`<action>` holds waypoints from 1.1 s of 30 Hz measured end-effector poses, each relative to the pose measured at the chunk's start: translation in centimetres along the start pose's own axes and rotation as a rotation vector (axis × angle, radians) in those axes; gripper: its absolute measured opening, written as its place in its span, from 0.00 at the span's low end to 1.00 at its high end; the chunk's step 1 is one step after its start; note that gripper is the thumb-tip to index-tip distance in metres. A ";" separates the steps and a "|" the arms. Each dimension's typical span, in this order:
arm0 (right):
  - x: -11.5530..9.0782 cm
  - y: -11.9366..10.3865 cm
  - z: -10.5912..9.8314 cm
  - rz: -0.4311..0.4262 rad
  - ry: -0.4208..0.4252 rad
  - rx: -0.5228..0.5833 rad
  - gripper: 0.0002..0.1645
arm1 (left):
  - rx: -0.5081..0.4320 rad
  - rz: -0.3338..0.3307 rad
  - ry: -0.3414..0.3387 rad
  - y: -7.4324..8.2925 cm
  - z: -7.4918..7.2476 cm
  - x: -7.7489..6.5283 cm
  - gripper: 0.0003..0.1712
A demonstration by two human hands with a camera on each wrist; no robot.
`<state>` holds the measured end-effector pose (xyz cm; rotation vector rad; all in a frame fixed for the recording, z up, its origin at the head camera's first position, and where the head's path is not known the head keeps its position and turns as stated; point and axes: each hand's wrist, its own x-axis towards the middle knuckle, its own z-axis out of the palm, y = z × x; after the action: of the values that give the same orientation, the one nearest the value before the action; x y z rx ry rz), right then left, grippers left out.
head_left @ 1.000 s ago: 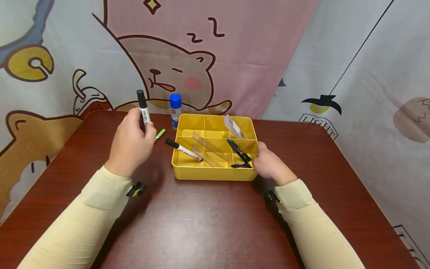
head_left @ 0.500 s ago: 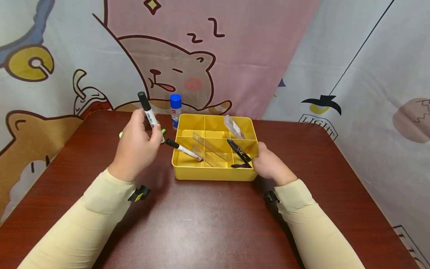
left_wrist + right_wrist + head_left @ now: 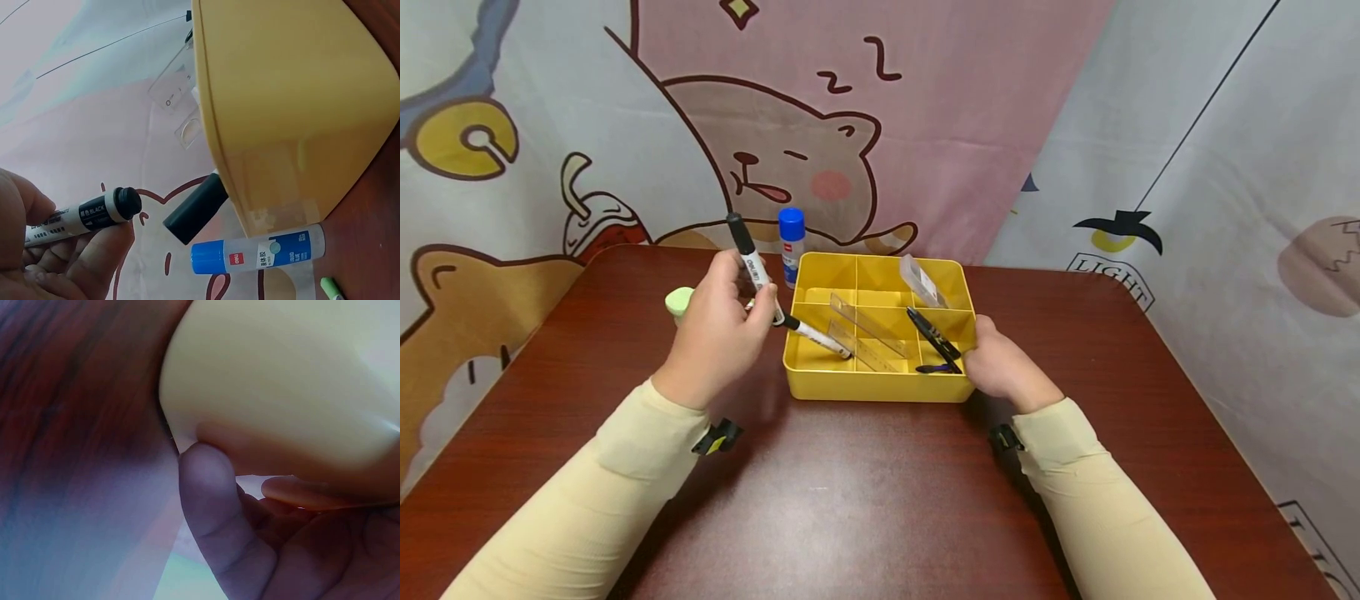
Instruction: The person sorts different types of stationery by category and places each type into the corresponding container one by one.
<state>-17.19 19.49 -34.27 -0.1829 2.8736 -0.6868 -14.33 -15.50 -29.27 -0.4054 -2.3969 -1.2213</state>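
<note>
Black-and-white marker (image 3: 754, 267) sits gripped in the left hand (image 3: 715, 329), the right hand (image 3: 1003, 367) holding the yellow box (image 3: 880, 387)

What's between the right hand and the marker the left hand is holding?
The yellow box, with clear rulers inside and another marker leaning over its rim: the head view shows it between them.

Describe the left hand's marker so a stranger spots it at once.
Find the yellow divided box. Left of it, the left hand holds a white marker with a black cap. A similar marker leans in the box; only this one is held.
</note>
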 end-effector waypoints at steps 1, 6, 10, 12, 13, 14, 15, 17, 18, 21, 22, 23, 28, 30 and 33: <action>0.0 0.0 0.0 -0.001 0.001 -0.001 0.30 | 0.001 -0.001 -0.005 0.0 0.1 0.0 0.18; 0.0 0.0 0.0 -0.005 0.006 0.000 0.30 | 0.011 0.003 -0.023 -0.1 0.4 -0.1 0.18; -0.1 0.0 0.1 -0.012 0.010 -0.001 0.30 | 0.023 0.007 -0.033 -0.2 0.7 -0.2 0.17; -0.1 0.0 0.1 -0.013 0.012 -0.001 0.30 | 0.029 0.002 -0.047 -0.2 0.8 -0.2 0.17; 0.0 0.0 0.1 -0.014 0.013 -0.001 0.31 | 0.032 -0.001 -0.053 -0.2 0.9 -0.2 0.17; 0.0 0.0 0.1 -0.014 0.014 0.000 0.30 | 0.035 -0.006 -0.060 -0.2 0.9 -0.2 0.17; -0.1 0.0 0.1 -0.014 0.015 0.000 0.30 | 0.039 -0.008 -0.064 -0.2 1.0 -0.2 0.17; -0.1 0.0 0.1 -0.017 0.013 -0.001 0.30 | 0.046 -0.012 -0.075 -0.2 1.1 -0.3 0.16; -0.1 0.0 0.0 -0.017 0.013 -0.001 0.30 | 0.048 -0.013 -0.078 -0.2 1.1 -0.3 0.16; -0.1 0.0 0.0 -0.013 0.010 -0.004 0.30 | 0.052 -0.006 -0.079 -0.2 1.2 -0.3 0.16; -0.1 0.0 0.0 -0.011 0.009 -0.004 0.30 | 0.052 -0.004 -0.080 -0.2 1.3 -0.3 0.16; -0.1 0.0 0.0 -0.009 0.007 -0.004 0.30 | 0.054 -0.001 -0.080 -0.2 1.3 -0.2 0.16; -0.1 0.0 0.1 -0.002 0.007 -0.002 0.30 | 0.066 0.002 -0.093 -0.4 1.5 -0.3 0.15; 0.0 0.0 0.1 -0.002 0.007 -0.001 0.30 | 0.073 0.001 -0.099 -0.4 1.5 -0.3 0.15; 0.0 0.0 0.1 0.000 0.004 0.002 0.30 | 0.078 0.000 -0.109 -0.5 1.6 -0.3 0.15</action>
<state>-17.14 19.46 -34.32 -0.1814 2.8761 -0.6912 -14.63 -14.49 -30.60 -0.4587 -2.5274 -1.1278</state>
